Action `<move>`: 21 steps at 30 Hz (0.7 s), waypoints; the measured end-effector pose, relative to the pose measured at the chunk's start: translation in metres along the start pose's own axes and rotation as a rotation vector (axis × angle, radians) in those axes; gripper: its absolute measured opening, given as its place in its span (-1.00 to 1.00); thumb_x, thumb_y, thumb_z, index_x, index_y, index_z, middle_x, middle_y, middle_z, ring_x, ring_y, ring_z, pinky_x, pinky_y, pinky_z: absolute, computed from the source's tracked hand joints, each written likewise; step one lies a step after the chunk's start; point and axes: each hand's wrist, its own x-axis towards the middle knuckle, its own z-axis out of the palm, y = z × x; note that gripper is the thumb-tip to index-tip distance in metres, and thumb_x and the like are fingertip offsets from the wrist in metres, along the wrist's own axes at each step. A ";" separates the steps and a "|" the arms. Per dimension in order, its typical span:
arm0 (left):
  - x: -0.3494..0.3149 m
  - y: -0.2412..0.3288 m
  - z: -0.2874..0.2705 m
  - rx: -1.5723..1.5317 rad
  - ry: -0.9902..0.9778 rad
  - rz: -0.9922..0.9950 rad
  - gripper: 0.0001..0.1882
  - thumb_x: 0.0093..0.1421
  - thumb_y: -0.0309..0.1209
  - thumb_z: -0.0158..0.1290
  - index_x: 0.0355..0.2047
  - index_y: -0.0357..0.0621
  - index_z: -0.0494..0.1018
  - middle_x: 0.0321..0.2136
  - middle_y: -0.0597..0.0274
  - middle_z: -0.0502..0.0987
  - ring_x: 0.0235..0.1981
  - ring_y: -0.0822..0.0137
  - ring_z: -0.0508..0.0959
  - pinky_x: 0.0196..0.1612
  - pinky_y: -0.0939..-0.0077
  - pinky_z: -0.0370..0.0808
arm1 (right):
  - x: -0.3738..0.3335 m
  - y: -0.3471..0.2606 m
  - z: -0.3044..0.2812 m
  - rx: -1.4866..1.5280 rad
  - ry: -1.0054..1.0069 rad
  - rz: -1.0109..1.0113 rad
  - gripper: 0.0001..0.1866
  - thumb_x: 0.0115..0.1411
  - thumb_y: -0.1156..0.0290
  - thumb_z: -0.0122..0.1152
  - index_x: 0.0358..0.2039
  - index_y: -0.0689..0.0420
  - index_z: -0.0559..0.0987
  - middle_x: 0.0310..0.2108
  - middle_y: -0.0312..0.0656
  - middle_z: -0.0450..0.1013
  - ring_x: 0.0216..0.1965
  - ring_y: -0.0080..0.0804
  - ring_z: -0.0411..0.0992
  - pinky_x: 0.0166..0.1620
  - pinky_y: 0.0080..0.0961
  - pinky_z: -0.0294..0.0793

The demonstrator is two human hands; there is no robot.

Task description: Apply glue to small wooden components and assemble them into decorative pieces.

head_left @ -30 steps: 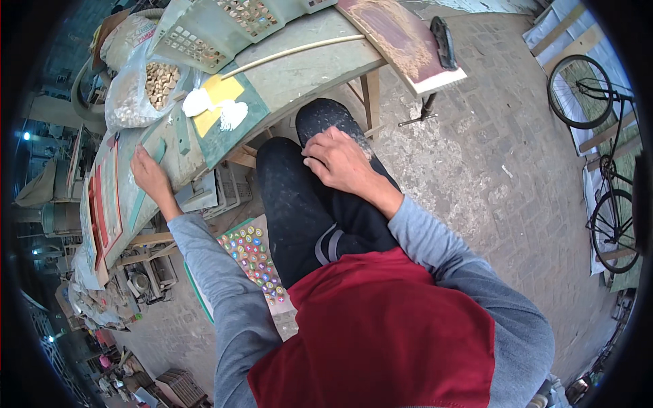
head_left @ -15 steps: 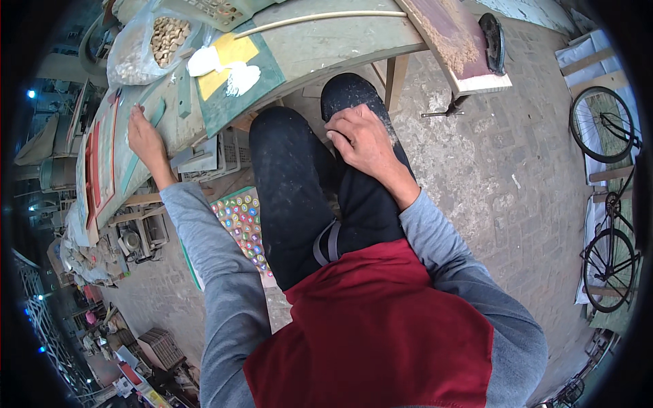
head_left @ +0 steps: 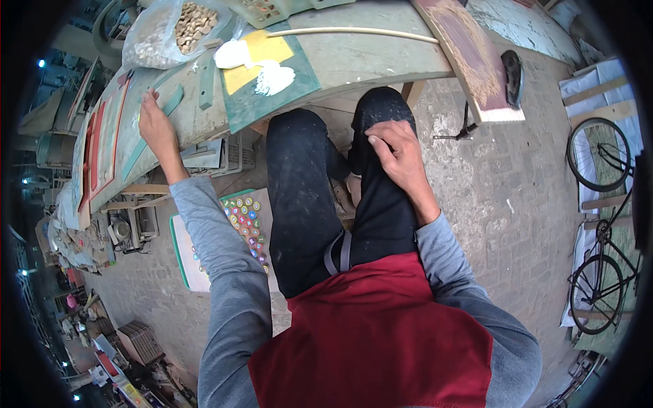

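Observation:
My left hand [head_left: 160,130] is over the left part of the workbench [head_left: 371,58], seen edge-on with its fingers drawn together. A small pale bit shows beside the fingers; what they pinch is too small to make out. Flat green strips [head_left: 133,162] lie right by this hand, and a short green block [head_left: 206,90] is a little to its right. My right hand [head_left: 401,153] rests on my right thigh near the knee, holding nothing, its fingers loosely laid on the dark trousers.
A plastic bag [head_left: 151,47] of small wooden pieces stands at the back left. White heaps [head_left: 275,79] lie on a yellow sheet [head_left: 271,46] over a green board [head_left: 304,80]. Red frames [head_left: 112,136] lie far left. A tray of colourful round pieces [head_left: 182,258] is beside my left leg.
The view has shifted, so the bench and my legs appear farther right. My left hand stays at the bench's left part. My right hand stays on the thigh, its fingers lying flatter.

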 end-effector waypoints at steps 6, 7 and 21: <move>0.000 -0.001 0.001 -0.024 0.015 0.009 -0.42 0.42 -0.08 -0.23 0.04 -0.39 0.49 -0.02 -0.17 0.56 0.08 0.03 0.52 0.17 0.30 0.33 | 0.003 0.000 -0.001 -0.035 -0.007 0.061 -0.89 0.16 0.53 0.22 -0.29 0.19 0.65 -0.27 -0.16 0.56 -0.22 -0.21 0.42 -0.09 -0.39 0.38; 0.001 -0.002 0.001 -0.024 0.022 -0.001 -0.42 0.42 -0.08 -0.23 0.04 -0.39 0.49 -0.02 -0.17 0.56 0.08 0.03 0.52 0.17 0.30 0.33 | 0.003 -0.001 -0.001 -0.063 -0.018 0.050 -0.89 0.16 0.53 0.21 -0.29 0.19 0.65 -0.26 -0.17 0.56 -0.22 -0.22 0.43 -0.09 -0.39 0.38; -0.003 -0.006 -0.004 -0.041 0.027 0.021 -0.51 0.39 -0.14 -0.16 0.01 -0.29 0.53 -0.04 -0.13 0.57 0.04 -0.02 0.53 0.14 0.30 0.36 | 0.004 -0.026 -0.006 -0.094 0.023 0.136 -0.88 0.19 0.52 0.21 -0.28 0.23 0.64 -0.30 -0.11 0.57 -0.24 -0.21 0.47 -0.10 -0.38 0.42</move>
